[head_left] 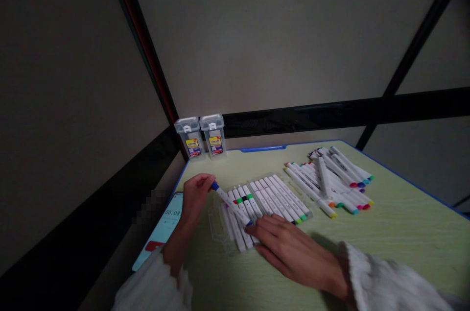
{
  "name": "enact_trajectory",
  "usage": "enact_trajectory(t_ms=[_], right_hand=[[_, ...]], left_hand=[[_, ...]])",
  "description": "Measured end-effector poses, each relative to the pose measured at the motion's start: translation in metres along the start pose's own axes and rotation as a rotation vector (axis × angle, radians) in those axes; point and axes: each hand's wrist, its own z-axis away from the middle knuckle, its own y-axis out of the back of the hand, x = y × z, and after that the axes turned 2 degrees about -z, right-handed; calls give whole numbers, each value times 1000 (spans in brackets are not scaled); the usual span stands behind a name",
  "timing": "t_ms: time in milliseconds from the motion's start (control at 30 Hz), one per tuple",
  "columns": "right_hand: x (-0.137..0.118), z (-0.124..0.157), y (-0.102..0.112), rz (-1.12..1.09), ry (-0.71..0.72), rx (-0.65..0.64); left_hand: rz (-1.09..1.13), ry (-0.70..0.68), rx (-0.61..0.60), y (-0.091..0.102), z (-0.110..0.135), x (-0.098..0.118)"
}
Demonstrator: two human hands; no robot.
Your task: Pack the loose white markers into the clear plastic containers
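My left hand (pixel 199 189) is closed in a pinch on the dark blue end of a white marker (pixel 234 207), which slants down to the right over a clear plastic case (pixel 216 225). At the marker's lower blue end, the fingertips of my right hand (pixel 284 245) touch or nearly touch it; the hand lies palm down with its fingers stretched and its thumb apart. Beneath are white markers (pixel 281 198) side by side in the case's two halves, some with green, black or red bands. My right hand hides the near ends of several.
A loose heap of white markers (pixel 323 179) with coloured ends lies to the right. Two clear lidded boxes (pixel 201 137) with yellow labels stand at the back left. A phone (pixel 161 230) showing a timer lies by my left forearm. The pale green table (pixel 400 203) has a blue edge.
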Motion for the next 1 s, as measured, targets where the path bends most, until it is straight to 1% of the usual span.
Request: enact_trajectory(t_ms=[100,233,333,500,700,1000], right_hand=[[0,-1,0,0,2,7],[0,-2,1,-11,0,-15],[0,-2,1,-8,-13,-32],[-2,-1,2,6,-25,-43],[-2,-2,2,19,-9,-21],[-3,-1,4,-18,5,-28]], left_hand=[[-14,-4,10,0,0,-1],[-40,-20,38,2,-2,-2],[-71,-36,35,2,-3,-2],[-131,-64,-24,0,-1,0],[-195,-81,-101,-2,0,3],[-288,-129,-170,-5,2,-2]])
